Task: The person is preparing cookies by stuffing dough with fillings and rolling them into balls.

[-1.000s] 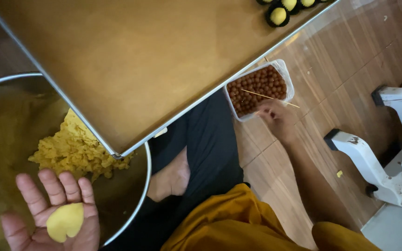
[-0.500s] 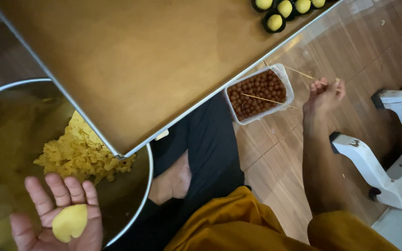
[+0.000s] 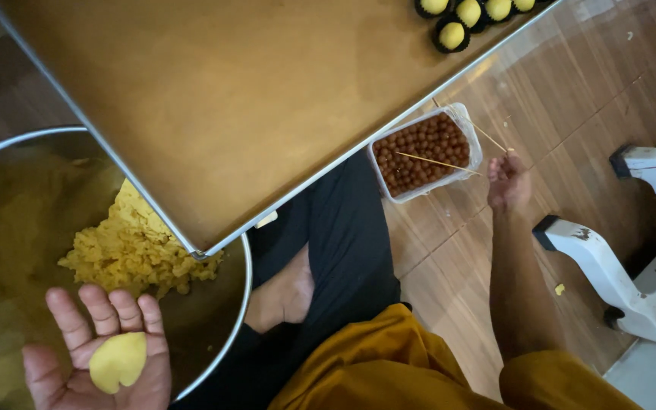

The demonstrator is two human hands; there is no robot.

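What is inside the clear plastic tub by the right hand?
The plastic tub holds many small brown balls, with a thin wooden skewer lying across them. Its bottom is hidden beneath the balls. The right hand is beside it.

Right hand (image 3: 507,182) lifted off brown-ball tub (image 3: 425,152), swung away, now back beside it near skewers (image 3: 438,162).

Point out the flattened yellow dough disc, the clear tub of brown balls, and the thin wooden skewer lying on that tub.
flattened yellow dough disc (image 3: 118,361), head view, centre of the disc
clear plastic tub of brown balls (image 3: 466,115), head view, upper right rim
thin wooden skewer (image 3: 434,161), head view, middle of the stick
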